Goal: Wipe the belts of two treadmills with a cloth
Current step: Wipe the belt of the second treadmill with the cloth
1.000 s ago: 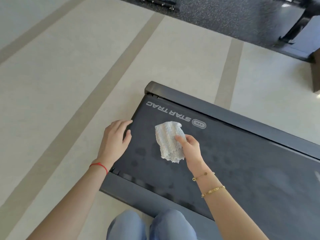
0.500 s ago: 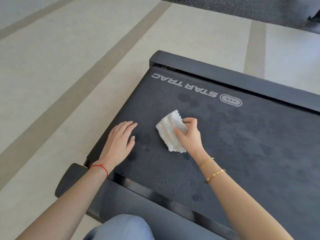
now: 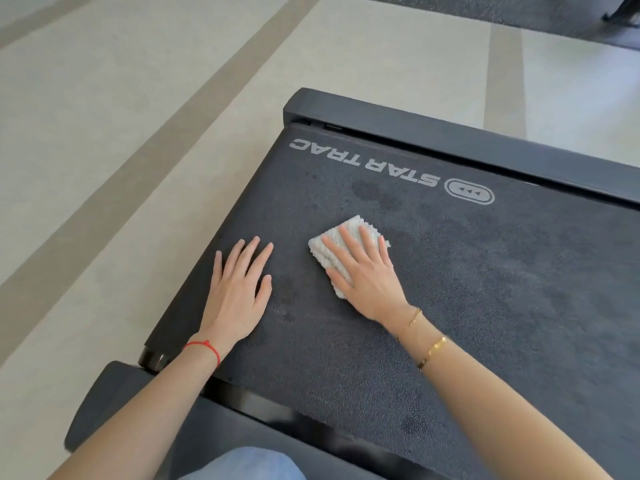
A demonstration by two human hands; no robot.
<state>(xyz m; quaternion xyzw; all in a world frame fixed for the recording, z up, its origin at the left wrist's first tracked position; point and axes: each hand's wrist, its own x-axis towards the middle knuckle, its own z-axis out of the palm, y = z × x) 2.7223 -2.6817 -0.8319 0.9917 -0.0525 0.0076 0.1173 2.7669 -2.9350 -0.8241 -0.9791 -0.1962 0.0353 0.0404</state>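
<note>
Head view: right hand (image 3: 363,275) flat, fingers straight, pressing white nubby cloth (image 3: 341,252) onto dark textured treadmill belt (image 3: 485,289); left hand (image 3: 239,289) flat, probably bracing.

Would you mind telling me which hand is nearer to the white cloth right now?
Right. The right hand lies flat on top of the cloth, pressing it onto the belt; the left hand rests on the belt beside it, apart.
</note>
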